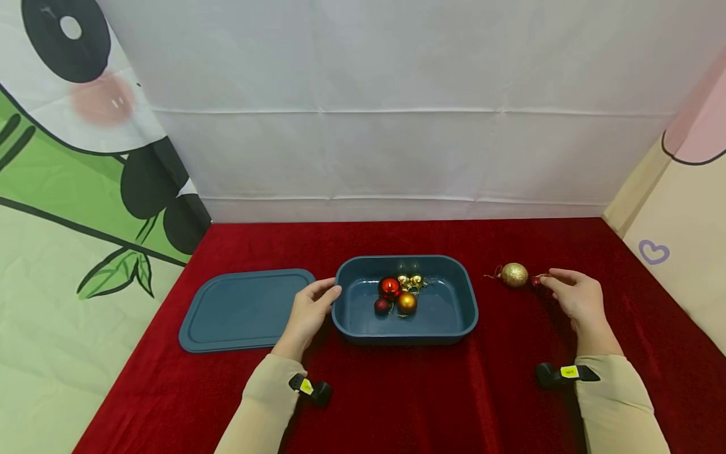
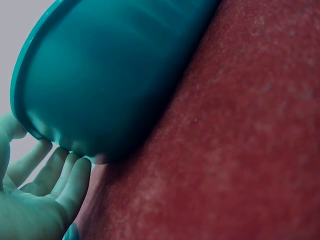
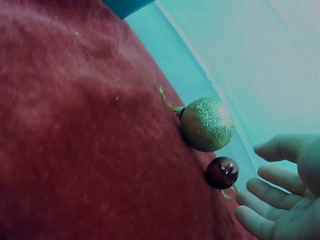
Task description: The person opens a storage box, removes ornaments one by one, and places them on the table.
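At nine o'clock on the blue box (image 1: 445, 317), the left hand (image 1: 309, 310) is resting its fingers against the outer wall, loosely extended rather than clenched! Over at three o'clock, well apart from the box, the right hand (image 1: 578, 300) is spreading its thumb and fingers, grasping nothing, just beside the small red ball (image 3: 222, 172). That ball is lying at ten o'clock from the hand; whether a fingertip is touching its loop, I cannot tell. The glittery gold ball (image 1: 514, 275) is sitting at its nine o'clock. Inside the box, a cluster is gleaming: shiny red ball (image 1: 389, 287) at ten, little gold baubles (image 1: 416, 279) at two, amber ball (image 1: 407, 302) at four, dark red ball (image 1: 382, 307) at eight. The blue lid (image 1: 244, 309) is lying at nine o'clock, flat on the red cloth (image 1: 425, 397).
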Motion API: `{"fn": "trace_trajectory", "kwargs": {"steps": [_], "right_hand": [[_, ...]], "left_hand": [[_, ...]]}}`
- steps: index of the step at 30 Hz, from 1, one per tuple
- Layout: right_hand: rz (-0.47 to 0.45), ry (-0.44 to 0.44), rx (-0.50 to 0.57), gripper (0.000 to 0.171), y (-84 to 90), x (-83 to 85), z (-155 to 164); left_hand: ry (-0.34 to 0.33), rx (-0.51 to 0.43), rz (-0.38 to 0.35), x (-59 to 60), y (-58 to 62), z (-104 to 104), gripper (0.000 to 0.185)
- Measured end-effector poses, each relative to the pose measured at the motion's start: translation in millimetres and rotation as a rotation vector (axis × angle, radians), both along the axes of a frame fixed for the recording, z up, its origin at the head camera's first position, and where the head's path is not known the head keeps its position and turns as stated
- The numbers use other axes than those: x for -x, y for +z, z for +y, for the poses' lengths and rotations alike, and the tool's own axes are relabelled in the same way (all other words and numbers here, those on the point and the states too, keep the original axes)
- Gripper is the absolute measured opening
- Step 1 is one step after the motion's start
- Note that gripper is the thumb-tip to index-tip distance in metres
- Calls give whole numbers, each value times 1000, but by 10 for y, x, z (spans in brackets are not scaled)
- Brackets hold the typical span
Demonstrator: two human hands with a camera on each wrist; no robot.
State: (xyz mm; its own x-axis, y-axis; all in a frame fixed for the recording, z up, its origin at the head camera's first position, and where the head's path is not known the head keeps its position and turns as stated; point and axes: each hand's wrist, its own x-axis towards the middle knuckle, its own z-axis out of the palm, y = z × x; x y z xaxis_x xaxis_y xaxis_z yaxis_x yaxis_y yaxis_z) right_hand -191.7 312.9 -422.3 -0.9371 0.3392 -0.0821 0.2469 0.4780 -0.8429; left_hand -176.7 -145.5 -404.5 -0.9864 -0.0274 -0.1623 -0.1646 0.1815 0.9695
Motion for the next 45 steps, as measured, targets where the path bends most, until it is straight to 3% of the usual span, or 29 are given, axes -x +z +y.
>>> {"fn": "trace_trajectory", "kwargs": {"steps": [10,18,26,30,45], "right_hand": [[108,-3,-3,58,134,9,-78],[133,-6,30,50,222,-4,-170],[125,17,23,51,290,-26,-259],[123,28,13,54,299,-24,-331],[189,119,19,48,354,-67,-582]], "left_hand": [[0,-1,13,20,-14,1,39],[1,1,5,28,-12,-2,39],[6,-16,10,152,-278,-65,41],[9,-10,25,167,-345,-80,41],[-1,-29,38,150,-333,-75,39]]}}
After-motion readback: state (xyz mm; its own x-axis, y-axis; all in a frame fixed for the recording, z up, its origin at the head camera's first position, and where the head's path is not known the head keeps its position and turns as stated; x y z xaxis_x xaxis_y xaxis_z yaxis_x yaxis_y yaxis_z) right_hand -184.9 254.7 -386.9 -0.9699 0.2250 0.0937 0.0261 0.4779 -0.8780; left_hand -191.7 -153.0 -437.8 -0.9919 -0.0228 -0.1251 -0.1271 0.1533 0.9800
